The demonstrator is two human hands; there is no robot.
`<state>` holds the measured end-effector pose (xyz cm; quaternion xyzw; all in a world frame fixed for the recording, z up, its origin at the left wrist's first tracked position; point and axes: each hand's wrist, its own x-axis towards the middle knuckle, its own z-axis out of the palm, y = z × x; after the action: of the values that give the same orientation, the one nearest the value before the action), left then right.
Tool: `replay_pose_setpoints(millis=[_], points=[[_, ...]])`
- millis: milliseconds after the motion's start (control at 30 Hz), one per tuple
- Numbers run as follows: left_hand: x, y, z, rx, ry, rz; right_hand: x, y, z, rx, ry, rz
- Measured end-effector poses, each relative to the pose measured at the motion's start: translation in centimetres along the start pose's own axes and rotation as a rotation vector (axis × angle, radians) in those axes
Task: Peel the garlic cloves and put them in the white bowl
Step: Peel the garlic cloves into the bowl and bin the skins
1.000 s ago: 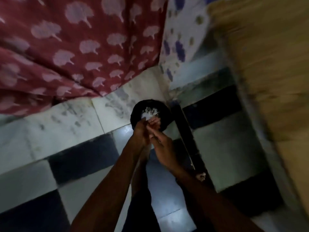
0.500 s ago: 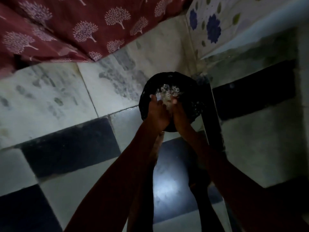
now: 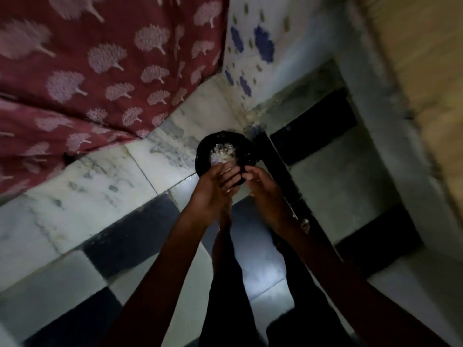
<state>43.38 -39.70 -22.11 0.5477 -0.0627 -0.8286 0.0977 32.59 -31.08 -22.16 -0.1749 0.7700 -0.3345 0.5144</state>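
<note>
Left hand [image 3: 214,189] and right hand [image 3: 263,189] held close, grip indiscernible, black container [image 3: 202,156] of pale scraps [image 3: 221,154] set just beyond.

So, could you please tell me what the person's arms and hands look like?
The left forearm and right forearm are bare right to the picture's bottom edge; no sleeves show. The left hand and right hand wear no gloves. I see no watch, bangle or ring, though the picture is dim and blurred.
</note>
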Motion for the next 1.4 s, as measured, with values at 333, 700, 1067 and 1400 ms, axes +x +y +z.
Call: replay_pose_setpoints(millis=[333,700,1067,1400], points=[[-20.1,-7.0,20.2,0.636,-0.329,0.13,-24.5,-8.2,-20.0,0.368,0.34,-0.215],[-20.9,-28.1,39.6,1.005,-0.474,0.206,-34.1,6.0,-42.6,0.658,0.808,-0.23],[-15.9,-43.2,51.4,1.351,-0.625,0.423,-33.3,20.4,-56.3,0.504,1.036,0.083],[-10.7,-47.3,57.2,1.96,-0.725,0.795,-30.0,20.9,-59.0,0.288,1.073,0.143]])
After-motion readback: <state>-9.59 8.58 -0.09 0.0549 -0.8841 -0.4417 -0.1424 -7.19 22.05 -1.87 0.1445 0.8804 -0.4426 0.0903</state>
